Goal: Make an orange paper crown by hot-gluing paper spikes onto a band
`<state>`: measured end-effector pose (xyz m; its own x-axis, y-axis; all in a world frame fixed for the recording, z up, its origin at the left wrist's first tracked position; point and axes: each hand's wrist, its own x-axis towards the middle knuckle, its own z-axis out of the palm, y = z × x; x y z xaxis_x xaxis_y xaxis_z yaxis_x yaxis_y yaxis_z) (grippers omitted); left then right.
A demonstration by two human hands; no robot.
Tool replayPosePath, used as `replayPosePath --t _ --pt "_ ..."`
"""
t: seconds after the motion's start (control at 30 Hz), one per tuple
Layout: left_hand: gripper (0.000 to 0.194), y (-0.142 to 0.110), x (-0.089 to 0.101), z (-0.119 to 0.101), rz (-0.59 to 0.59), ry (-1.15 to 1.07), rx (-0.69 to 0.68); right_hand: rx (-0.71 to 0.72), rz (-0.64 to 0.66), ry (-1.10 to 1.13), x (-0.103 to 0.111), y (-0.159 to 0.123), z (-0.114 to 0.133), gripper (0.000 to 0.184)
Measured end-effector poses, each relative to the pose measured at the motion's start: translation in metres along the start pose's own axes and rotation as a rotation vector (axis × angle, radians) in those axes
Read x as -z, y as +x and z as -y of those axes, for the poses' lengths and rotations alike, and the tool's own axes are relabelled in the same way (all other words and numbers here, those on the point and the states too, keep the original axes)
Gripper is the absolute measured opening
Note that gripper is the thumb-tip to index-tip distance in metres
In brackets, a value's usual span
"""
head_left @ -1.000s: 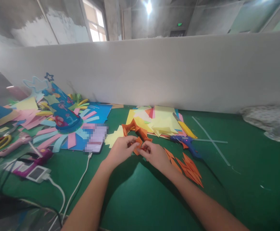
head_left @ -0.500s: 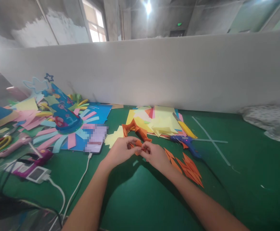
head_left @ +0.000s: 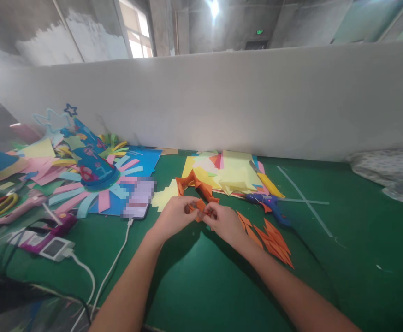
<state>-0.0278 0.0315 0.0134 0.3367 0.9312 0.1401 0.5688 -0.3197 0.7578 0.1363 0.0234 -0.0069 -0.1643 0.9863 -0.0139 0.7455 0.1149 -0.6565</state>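
Observation:
A folded orange paper chain curves in an arc above the green table, its near end between my hands. My left hand is closed, thumb and fingers pinching an orange folded piece at that end. Close beside it, my right hand pinches a part of the same orange paper, the fingertips nearly meeting the left ones. The exact fold under the fingertips is hidden. Several pointed orange folded paper pieces lie on the table just right of my right hand.
Past the loose pieces rests a blue glue gun with its cord, near a yellow-handled cutter. Coloured paper sheets lie behind the chain. At left are a phone on a white cable, a power strip and blue party hats.
My fingers make small movements on the orange paper: the left thumb lay straighter toward the right fingertips half a second ago and is now drawn slightly back. Little else differs.

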Motion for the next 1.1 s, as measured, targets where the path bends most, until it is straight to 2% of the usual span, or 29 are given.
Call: replayPosePath --t 0.43,0.67,1.1 --pt "0.020 0.001 -0.003 0.001 -0.044 -0.026 0.030 0.090 -0.040 0.060 -0.006 -0.003 0.000 0.017" --pt "0.020 0.002 -0.004 0.002 -0.053 -0.071 0.037 0.071 -0.120 0.103 -0.014 -0.003 -0.002 0.015" --pt "0.011 0.001 -0.003 -0.001 -0.044 -0.033 0.009 0.048 -0.182 0.047 -0.019 -0.002 -0.001 0.010"
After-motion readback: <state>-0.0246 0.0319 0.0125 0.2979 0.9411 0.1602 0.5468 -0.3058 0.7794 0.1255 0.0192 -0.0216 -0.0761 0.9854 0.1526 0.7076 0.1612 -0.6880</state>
